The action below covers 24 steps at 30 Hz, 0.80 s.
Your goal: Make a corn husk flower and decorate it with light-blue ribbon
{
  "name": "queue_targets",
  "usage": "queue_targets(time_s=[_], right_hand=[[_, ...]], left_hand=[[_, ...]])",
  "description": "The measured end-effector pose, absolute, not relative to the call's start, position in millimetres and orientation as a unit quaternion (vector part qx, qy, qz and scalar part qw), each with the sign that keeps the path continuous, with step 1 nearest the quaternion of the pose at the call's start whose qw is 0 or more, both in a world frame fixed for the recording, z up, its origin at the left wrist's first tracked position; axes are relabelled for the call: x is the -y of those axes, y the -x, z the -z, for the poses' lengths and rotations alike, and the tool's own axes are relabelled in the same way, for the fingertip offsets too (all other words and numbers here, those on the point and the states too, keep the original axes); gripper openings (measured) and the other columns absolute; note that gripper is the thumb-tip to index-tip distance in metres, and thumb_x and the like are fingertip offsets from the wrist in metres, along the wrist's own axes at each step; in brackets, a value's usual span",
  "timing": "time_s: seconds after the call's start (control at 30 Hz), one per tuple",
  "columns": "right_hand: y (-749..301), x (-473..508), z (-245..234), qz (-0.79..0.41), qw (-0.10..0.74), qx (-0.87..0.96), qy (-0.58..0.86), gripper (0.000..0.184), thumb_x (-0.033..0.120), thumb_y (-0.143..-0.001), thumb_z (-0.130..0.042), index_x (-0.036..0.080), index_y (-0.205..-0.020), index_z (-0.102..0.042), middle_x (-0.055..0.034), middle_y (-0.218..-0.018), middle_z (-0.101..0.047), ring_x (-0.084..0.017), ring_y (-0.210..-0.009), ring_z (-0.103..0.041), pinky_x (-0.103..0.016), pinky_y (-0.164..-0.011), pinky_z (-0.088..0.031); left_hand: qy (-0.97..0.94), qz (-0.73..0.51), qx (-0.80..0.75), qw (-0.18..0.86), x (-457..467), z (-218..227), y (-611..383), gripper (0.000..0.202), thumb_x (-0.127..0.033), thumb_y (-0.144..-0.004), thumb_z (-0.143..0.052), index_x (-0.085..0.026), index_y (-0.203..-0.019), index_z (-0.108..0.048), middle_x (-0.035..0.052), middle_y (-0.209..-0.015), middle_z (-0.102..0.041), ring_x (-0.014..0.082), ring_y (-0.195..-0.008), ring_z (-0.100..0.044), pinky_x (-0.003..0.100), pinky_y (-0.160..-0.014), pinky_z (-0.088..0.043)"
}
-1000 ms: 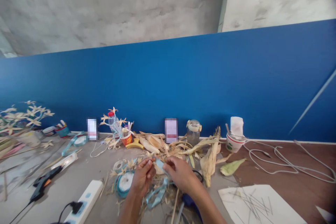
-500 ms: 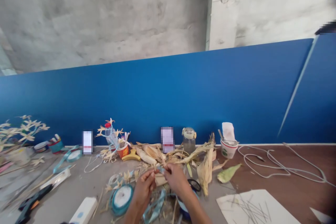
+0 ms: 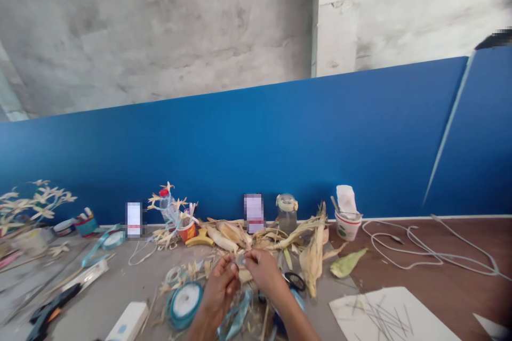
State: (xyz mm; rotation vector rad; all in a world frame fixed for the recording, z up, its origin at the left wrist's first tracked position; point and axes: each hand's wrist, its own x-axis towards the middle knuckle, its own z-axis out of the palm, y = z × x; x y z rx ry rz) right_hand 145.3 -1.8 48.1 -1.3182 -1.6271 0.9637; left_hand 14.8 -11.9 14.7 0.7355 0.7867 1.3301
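My left hand (image 3: 222, 279) is closed in a pinch above the littered middle of the table. Close beside it, my right hand (image 3: 262, 270) pinches too, its fingertips almost meeting the left ones. A small pale-blue strip (image 3: 240, 260) shows between them; its exact kind is too small to tell. Below the hands lies a loose blue ribbon (image 3: 237, 315). To the left of my left hand is a teal ribbon spool (image 3: 186, 299) with a white centre. Black-handled scissors (image 3: 295, 281) lie right of my right wrist. Dry corn husks (image 3: 230, 235) are heaped just beyond my fingers.
A glue gun (image 3: 54, 311) and a white box (image 3: 128, 322) lie at left. Husk flowers (image 3: 168, 208) stand by a red cup (image 3: 187, 230). Further right are a jar (image 3: 287, 216), a paper cup (image 3: 347, 226), white cables (image 3: 428, 256) and paper with thin sticks (image 3: 384, 314).
The fingertips of both hands have shifted slightly, and less of the pale-blue strip shows between them. The view has turned a little; the things on the table stay in place.
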Motion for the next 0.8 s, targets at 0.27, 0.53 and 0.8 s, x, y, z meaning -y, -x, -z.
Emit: queue_targets(time_s=[0.27,0.53,0.8], right_hand=[[-147.1,-1.6,-45.7,-0.396,0.395,0.642,0.525,0.018,0.017,-0.074,-0.048,0.015,-0.068,-0.065,-0.0016,-0.067,-0.066,-0.015,-0.067,-0.058,-0.021,-0.06,-0.037],[-144.7,-1.7,-43.2,-0.39,0.393,0.645,0.526,0.017,0.017,-0.073,-0.049,0.015,-0.064,-0.063,0.0004,-0.06,-0.06,-0.013,-0.061,-0.053,-0.021,-0.059,-0.036],[-146.2,-1.5,-44.1,-0.393,0.388,0.647,0.526,0.018,0.016,-0.074,-0.049,0.015,-0.06,-0.061,0.0023,-0.056,-0.057,-0.012,-0.058,-0.051,-0.02,-0.056,-0.034]], left_hand=[[-0.285,-0.567,-0.348,0.69,13.2,-18.2,-14.7,0.037,-0.027,-0.053,-0.081,-0.014,-0.078,-0.056,-0.0086,-0.05,-0.051,-0.0035,-0.031,-0.026,0.013,-0.038,-0.022],[-0.263,-0.571,-0.342,0.698,11.0,-14.8,-12.5,0.035,-0.025,-0.051,-0.081,-0.012,-0.073,-0.058,-0.008,-0.049,-0.051,-0.0037,-0.031,-0.026,0.013,-0.038,-0.024],[-0.272,-0.562,-0.342,0.702,12.1,-15.1,-11.4,0.032,-0.025,-0.053,-0.08,-0.013,-0.07,-0.056,-0.0072,-0.048,-0.052,-0.0033,-0.03,-0.026,0.014,-0.038,-0.024]])
